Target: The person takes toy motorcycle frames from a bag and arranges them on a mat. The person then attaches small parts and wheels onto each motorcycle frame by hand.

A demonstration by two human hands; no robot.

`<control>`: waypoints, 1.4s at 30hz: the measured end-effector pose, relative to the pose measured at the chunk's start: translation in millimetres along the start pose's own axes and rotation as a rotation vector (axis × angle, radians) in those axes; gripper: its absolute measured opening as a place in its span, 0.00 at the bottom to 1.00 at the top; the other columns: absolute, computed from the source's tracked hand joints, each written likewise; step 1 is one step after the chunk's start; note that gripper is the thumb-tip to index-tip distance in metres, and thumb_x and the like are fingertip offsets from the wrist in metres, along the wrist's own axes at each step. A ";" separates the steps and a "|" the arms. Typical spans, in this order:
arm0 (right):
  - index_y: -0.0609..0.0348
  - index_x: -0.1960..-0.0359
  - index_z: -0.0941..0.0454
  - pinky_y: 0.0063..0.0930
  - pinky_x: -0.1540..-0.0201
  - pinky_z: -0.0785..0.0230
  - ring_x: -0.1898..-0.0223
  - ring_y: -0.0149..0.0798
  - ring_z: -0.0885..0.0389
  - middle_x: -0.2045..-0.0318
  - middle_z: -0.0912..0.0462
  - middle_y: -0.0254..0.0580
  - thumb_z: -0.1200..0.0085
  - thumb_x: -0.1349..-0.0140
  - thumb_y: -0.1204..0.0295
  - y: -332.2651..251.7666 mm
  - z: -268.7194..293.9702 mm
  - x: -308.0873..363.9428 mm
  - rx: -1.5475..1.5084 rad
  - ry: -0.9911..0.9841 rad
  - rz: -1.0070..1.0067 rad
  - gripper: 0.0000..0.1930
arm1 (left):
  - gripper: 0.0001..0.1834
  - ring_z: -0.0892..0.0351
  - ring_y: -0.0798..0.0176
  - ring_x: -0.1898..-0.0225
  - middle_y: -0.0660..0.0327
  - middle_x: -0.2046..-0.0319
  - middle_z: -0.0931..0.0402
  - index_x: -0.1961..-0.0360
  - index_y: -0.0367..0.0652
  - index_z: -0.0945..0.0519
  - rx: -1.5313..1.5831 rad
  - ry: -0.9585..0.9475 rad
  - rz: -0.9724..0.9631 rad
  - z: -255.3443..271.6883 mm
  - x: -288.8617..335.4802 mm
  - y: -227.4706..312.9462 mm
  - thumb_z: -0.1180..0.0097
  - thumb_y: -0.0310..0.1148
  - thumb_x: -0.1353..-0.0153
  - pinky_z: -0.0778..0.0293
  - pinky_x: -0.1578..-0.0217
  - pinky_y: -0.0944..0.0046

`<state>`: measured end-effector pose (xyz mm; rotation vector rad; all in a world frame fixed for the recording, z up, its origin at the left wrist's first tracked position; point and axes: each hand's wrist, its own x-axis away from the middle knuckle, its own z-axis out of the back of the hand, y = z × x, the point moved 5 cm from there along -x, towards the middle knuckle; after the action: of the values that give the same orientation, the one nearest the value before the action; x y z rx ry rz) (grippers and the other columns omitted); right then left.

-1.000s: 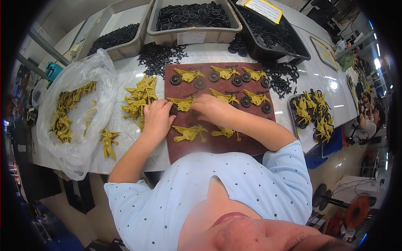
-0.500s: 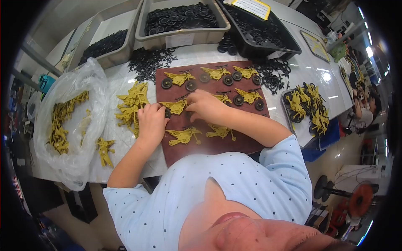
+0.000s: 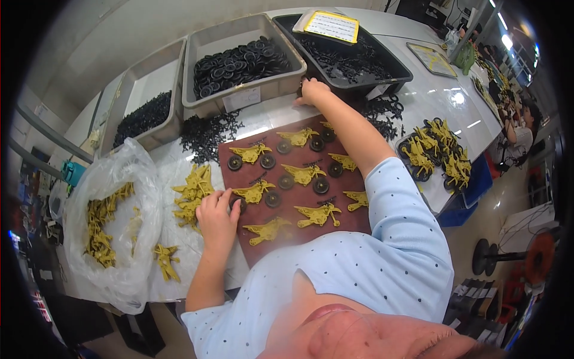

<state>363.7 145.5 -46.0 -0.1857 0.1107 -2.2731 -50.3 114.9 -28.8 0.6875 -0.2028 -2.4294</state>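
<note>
My left hand (image 3: 217, 216) lies at the left edge of a dark red mat (image 3: 272, 242), its thumb and index finger closed around a black toy wheel (image 3: 238, 204) beside a yellow toy motorbike body (image 3: 253, 192). My right hand (image 3: 313, 92) is stretched to the far side, over loose black parts in front of the bins. Its fingers are bent down, and what they hold is hidden. Rows of yellow bike bodies lie on the mat, several with black wheels next to them. A lower body (image 3: 318, 215) has no wheels beside it.
A grey bin of wheels (image 3: 190, 100) and a black bin (image 3: 404, 76) stand at the back. Black small parts (image 3: 209, 133) lie before them. Left are a yellow parts pile (image 3: 192, 191) and a plastic bag (image 3: 140, 263); right, a tray of bikes (image 3: 439, 149).
My right hand has left the middle of the mat and reached far forward to the bins. My left hand stays at the mat's left edge. The whole view has shifted.
</note>
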 end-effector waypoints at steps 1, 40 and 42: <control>0.65 0.39 0.40 0.39 0.47 0.30 0.46 0.51 0.27 0.42 0.35 0.53 0.33 0.56 0.47 -0.4 -2.3 -0.2 0.045 -0.039 -0.024 0.48 | 0.16 0.27 0.56 0.57 0.60 0.61 0.23 0.58 0.42 0.19 0.010 0.019 0.007 0.7 1.1 -0.9 0.38 0.34 0.48 0.34 0.57 0.57; 0.65 0.56 0.26 0.38 0.57 0.27 0.61 0.50 0.19 0.62 0.20 0.55 0.38 0.52 0.69 7.5 23.9 52.5 -0.250 0.367 0.315 0.21 | 0.14 0.27 0.51 0.52 0.58 0.56 0.23 0.61 0.39 0.20 0.280 -0.047 -0.521 -104.0 -170.4 62.3 0.46 0.23 0.51 0.29 0.54 0.56; 0.64 0.50 0.29 0.36 0.57 0.26 0.60 0.48 0.18 0.58 0.20 0.54 0.37 0.50 0.70 13.5 41.0 91.6 -0.608 0.372 0.361 0.25 | 0.13 0.29 0.54 0.50 0.61 0.56 0.24 0.62 0.42 0.20 0.177 0.001 -0.629 -121.9 -184.1 87.2 0.47 0.25 0.50 0.31 0.53 0.57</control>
<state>321.9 66.3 1.3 -0.0476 0.9548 -1.8311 183.7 154.5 -28.3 0.9398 -0.2284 -3.0334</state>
